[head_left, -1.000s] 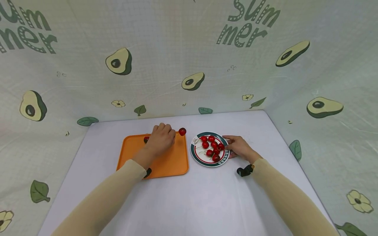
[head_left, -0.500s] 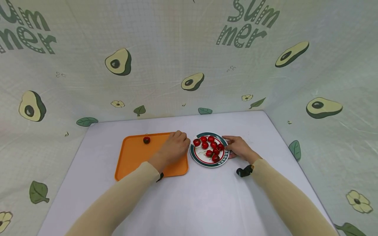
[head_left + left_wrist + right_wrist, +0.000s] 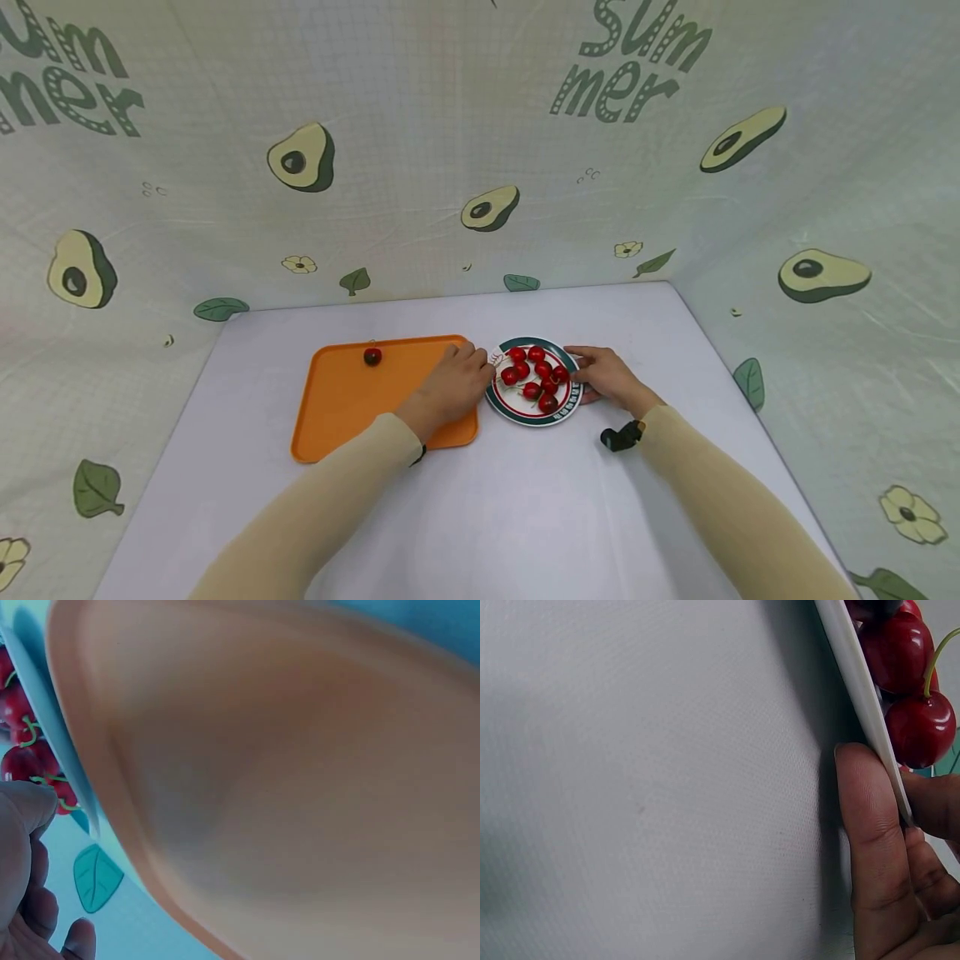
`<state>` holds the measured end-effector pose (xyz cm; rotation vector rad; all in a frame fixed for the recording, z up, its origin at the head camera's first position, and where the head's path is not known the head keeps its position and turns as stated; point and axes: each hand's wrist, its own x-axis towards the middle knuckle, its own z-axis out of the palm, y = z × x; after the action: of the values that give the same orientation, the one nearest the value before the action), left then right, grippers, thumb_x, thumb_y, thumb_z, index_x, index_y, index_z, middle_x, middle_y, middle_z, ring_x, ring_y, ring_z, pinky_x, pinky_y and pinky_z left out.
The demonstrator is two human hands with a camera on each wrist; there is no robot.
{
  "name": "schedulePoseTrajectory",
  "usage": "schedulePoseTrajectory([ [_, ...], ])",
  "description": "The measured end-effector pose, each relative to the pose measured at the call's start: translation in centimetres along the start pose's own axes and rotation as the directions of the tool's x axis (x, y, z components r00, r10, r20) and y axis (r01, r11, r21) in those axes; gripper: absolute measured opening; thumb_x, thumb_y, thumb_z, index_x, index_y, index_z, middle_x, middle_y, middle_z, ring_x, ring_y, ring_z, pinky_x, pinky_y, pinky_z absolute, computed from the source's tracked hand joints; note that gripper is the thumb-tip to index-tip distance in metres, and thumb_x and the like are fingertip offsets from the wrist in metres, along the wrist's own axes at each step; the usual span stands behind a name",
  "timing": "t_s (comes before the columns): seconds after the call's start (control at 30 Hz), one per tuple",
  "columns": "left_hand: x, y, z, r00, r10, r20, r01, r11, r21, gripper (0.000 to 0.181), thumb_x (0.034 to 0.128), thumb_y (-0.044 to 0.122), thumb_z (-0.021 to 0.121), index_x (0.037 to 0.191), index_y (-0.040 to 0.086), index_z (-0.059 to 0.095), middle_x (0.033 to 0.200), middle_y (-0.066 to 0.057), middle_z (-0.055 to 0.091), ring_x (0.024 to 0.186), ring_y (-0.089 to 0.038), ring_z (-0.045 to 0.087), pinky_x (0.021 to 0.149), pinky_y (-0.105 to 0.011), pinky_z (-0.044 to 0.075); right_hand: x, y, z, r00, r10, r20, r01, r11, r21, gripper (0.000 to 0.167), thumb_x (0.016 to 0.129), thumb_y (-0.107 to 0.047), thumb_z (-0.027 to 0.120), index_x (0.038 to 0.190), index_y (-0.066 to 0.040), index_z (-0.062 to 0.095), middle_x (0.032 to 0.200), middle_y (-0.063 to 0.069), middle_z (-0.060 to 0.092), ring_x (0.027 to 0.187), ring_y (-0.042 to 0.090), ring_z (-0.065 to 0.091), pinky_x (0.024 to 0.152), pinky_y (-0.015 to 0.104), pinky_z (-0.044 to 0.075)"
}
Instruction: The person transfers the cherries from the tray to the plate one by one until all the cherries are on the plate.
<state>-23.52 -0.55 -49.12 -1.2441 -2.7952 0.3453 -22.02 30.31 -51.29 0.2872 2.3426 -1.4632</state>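
Observation:
In the head view my left hand is at the left rim of a round white plate with a green border. Its fingertips pinch a red cherry by the stem; the fruit lies at the plate's left side among several others. The left wrist view shows the thumb and fingers close beside the cherries, the grip partly hidden. At the opposite rim, my right hand grips the plate's edge, one finger along the outside and another over the inner side.
An orange tray lies left of the plate, under my left forearm. One dark red cherry rests near its back edge. A white table carries both, and a cloth printed with avocados hangs behind and at the sides.
My left hand has carried a cherry from above the tray rightward to the plate, and the cherry has come down onto it. My right hand has stayed at the plate's rim.

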Motion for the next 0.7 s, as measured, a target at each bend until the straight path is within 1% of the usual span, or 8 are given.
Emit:
schedulePoseTrajectory([
  [0.1, 0.2, 0.1, 0.2, 1.0, 0.004, 0.007, -0.004, 1.0, 0.003, 0.032, 0.1055, 0.029, 0.066, 0.136, 0.017, 0.066, 0.123, -0.003, 0.059, 0.115, -0.022, 0.047, 0.098, -0.038, 0.042, 0.0, 0.0, 0.0, 1.0, 0.002, 0.0, -0.002, 1.0, -0.002, 0.063, 0.103, -0.006, 0.061, 0.162, -0.017, 0.042, 0.148, 0.024, 0.052, 0.092, 0.026, 0.07, 0.073, 0.038, 0.064],
  [0.27, 0.8, 0.4, 0.3, 1.0, 0.021, 0.007, -0.021, 1.0, 0.009, 0.032, 0.1081, 0.029, 0.061, 0.136, 0.017, 0.067, 0.119, -0.001, 0.058, 0.109, -0.021, 0.045, 0.093, -0.036, 0.04, 0.0, 0.0, 0.0, 1.0, 0.004, -0.003, -0.004, 1.0, -0.004, 0.063, 0.103, -0.006, 0.061, 0.162, -0.017, 0.042, 0.147, 0.024, 0.052, 0.091, 0.025, 0.07, 0.073, 0.037, 0.064],
  [0.33, 1.1, 0.5, 0.4, 1.0, 0.025, 0.017, -0.025, 1.0, 0.008, 0.033, 0.1084, 0.03, 0.06, 0.139, 0.017, 0.066, 0.12, -0.001, 0.057, 0.109, -0.021, 0.044, 0.093, -0.036, 0.04, 0.0, 0.0, 0.0, 1.0, 0.004, -0.005, -0.004, 1.0, -0.007, 0.063, 0.103, -0.006, 0.061, 0.162, -0.017, 0.043, 0.147, 0.025, 0.053, 0.091, 0.025, 0.07, 0.072, 0.037, 0.064],
  [0.57, 1.7, 0.9, 0.4, 0.999, 0.003, 0.047, -0.002, 1.0, -0.022, 0.039, 0.106, 0.033, 0.064, 0.142, 0.016, 0.065, 0.126, -0.003, 0.057, 0.114, -0.022, 0.045, 0.099, -0.038, 0.043, -0.1, 0.0, 0.0, 1.0, -0.001, -0.005, 0.001, 1.0, -0.007, 0.063, 0.103, -0.005, 0.061, 0.162, -0.017, 0.042, 0.146, 0.024, 0.054, 0.09, 0.025, 0.07, 0.072, 0.038, 0.064],
  [0.7, 1.8, 0.9, 0.5, 0.999, -0.013, 0.039, 0.015, 0.999, -0.042, 0.037, 0.1085, 0.034, 0.059, 0.139, 0.015, 0.066, 0.119, -0.003, 0.057, 0.11, -0.021, 0.045, 0.094, -0.037, 0.042, -0.1, 0.0, 0.0, 1.0, 0.001, -0.007, -0.001, 1.0, -0.013, 0.063, 0.103, -0.006, 0.061, 0.162, -0.017, 0.042, 0.146, 0.024, 0.053, 0.09, 0.025, 0.069, 0.072, 0.037, 0.064],
])
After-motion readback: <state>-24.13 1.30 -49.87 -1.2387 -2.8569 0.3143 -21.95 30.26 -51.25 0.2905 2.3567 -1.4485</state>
